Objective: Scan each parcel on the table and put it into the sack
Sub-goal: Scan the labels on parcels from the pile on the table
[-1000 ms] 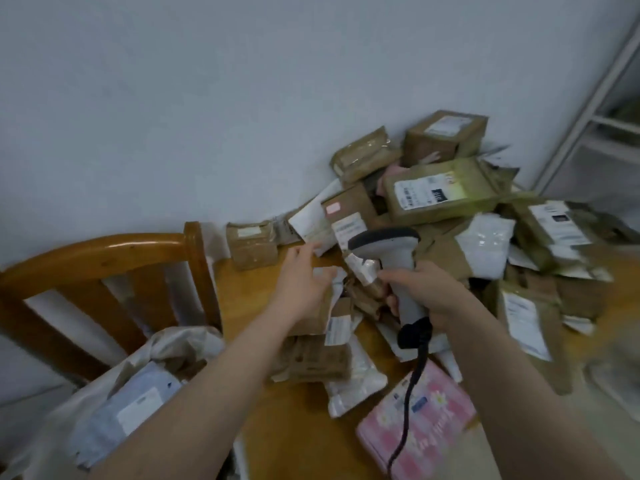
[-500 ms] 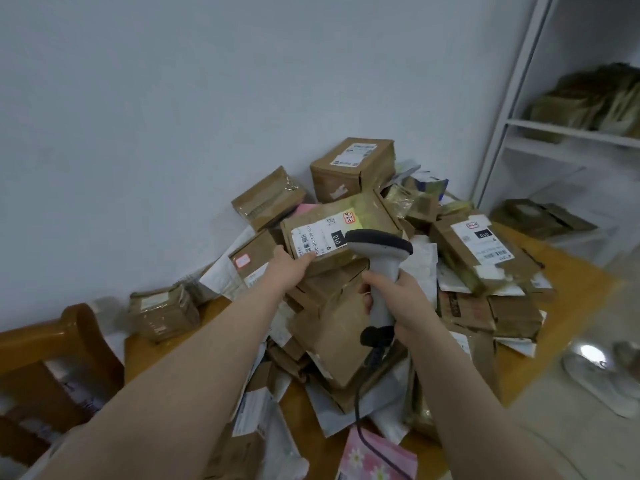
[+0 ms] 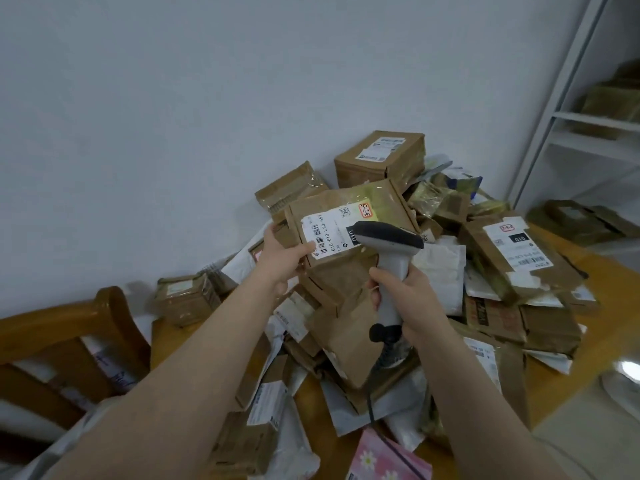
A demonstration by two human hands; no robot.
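My left hand (image 3: pixel 284 255) grips the left edge of a flat brown cardboard parcel (image 3: pixel 377 209), tilted up above the pile, its white barcode label facing me. My right hand (image 3: pixel 403 299) holds a grey handheld scanner (image 3: pixel 389 244) by its handle, the dark head right in front of the label. The scanner's black cable (image 3: pixel 372 400) hangs down toward the table. Under and around them lies a heap of brown and white parcels (image 3: pixel 502 265) on the wooden table (image 3: pixel 568 372). The sack's pale edge (image 3: pixel 52 455) shows only at the bottom left corner.
A wooden chair (image 3: pixel 69 327) stands at the left with papers behind its back. A small taped box (image 3: pixel 185 299) sits at the table's left corner. A pink floral packet (image 3: pixel 384 459) lies at the near edge. White shelving (image 3: pixel 588 123) with more parcels stands at the right.
The view has swung right, away from the sack. My left hand reached up the pile and lifted the labelled parcel. My right hand raised the scanner to its label.
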